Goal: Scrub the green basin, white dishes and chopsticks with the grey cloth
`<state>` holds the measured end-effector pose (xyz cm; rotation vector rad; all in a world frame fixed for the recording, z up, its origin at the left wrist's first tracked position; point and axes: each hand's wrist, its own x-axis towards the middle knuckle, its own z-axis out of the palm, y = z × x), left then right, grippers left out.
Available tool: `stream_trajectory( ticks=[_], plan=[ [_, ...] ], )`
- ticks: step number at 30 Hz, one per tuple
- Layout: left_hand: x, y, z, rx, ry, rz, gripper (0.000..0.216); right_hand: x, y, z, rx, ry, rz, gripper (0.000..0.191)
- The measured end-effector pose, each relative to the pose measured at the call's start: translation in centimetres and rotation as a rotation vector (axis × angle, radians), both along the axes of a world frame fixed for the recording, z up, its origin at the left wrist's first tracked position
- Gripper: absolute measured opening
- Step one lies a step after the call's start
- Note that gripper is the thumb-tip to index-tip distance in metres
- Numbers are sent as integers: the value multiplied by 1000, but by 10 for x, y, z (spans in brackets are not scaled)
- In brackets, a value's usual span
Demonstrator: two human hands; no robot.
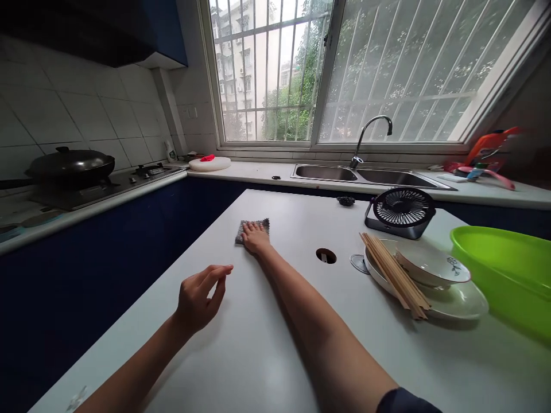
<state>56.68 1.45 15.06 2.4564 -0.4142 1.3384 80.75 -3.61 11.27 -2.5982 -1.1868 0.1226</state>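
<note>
My right hand (pixel 256 237) lies palm down, fingers spread flat, on a grey checked cloth (pixel 239 236) near the far left part of the white table (pixel 241 355). The cloth is flat on the tabletop, partly covered by the hand. Nearer to me, my left hand (pixel 201 295) is raised over the table's left side. Its fingers are bent, with the thumb tip close against the index finger, and nothing shows between them. It is apart from the cloth.
On the table's right are wooden chopsticks (pixel 396 275) across a plate (pixel 465 304) and bowl (pixel 434 267), a green basin (pixel 508 287), a black fan (pixel 402 212) and a dark scouring pad (pixel 345 201). A round hole (pixel 326 256) opens mid-table. Behind is a sink (pixel 327 173); left, a lidded pan (pixel 71 169).
</note>
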Motion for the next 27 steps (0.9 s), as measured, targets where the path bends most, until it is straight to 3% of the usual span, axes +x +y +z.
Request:
stream_trajectory(
  ticks=[5,9,13,17,21,24,27],
  plan=[
    [-1,11,5,16,-82,97,25,-66,61,1,34,-29,224,59],
    [2,23,1,3,-54,260,19,-92,59,-1,36,-47,353,60],
    [8,35,-9,-94,163,401,27,-59,6,-2,25,-38,204,58],
    [10,39,-17,-265,365,408,36,-8,-85,-3,-23,-12,-77,59],
    [10,35,-21,-302,422,395,38,11,-170,-5,-77,-2,-323,59],
    [12,29,-23,-309,429,391,38,7,-195,-3,-100,8,-452,59],
    [16,22,-24,-304,401,391,38,-6,-182,2,-96,6,-468,59]
  ],
)
